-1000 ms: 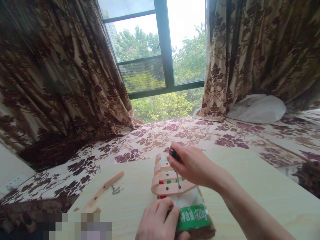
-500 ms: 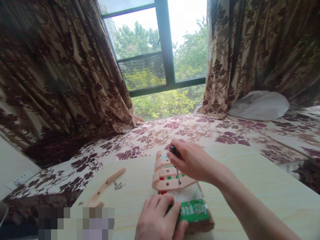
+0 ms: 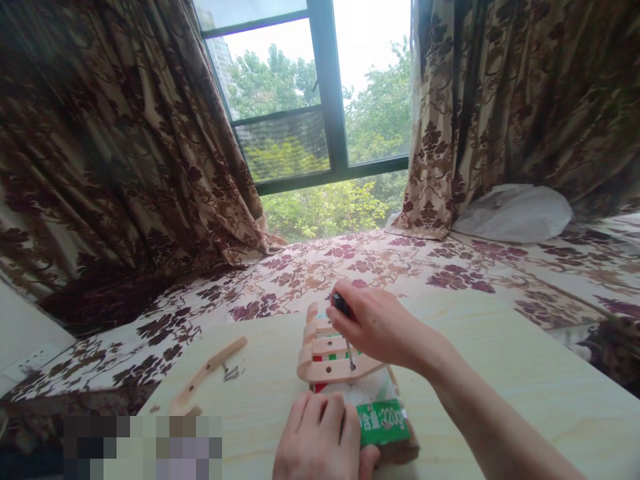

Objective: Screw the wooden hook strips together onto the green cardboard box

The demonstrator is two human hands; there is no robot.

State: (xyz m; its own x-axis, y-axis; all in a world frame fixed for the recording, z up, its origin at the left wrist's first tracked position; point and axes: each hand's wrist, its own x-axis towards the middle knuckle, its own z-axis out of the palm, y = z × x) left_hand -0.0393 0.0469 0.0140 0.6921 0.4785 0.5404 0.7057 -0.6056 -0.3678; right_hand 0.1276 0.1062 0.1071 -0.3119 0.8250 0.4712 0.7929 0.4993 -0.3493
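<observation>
My right hand (image 3: 373, 320) is wrapped round the black handle of a screwdriver (image 3: 341, 305), whose shaft points down at a screw in the nearest slat of a light wooden piece (image 3: 315, 370). This slatted piece lies over a green, white and red package (image 3: 383, 423). My left hand (image 3: 320, 433) rests on the package's near left part, fingers bent and lying close together over it; its thumb shows at the right. Whether the left fingers grip the package's edge is hidden.
A separate curved wooden strip (image 3: 207, 370) with holes lies on the pale board (image 3: 475, 373), beside several loose screws (image 3: 231, 372). Behind are a floral cloth (image 3: 350, 260), curtains and a window. A white plastic bag (image 3: 515, 213) sits at the back right.
The whole view has shifted slightly, and everything sits a little further left. My left hand lies somewhat flatter over the package. The screwdriver remains at the same screw.
</observation>
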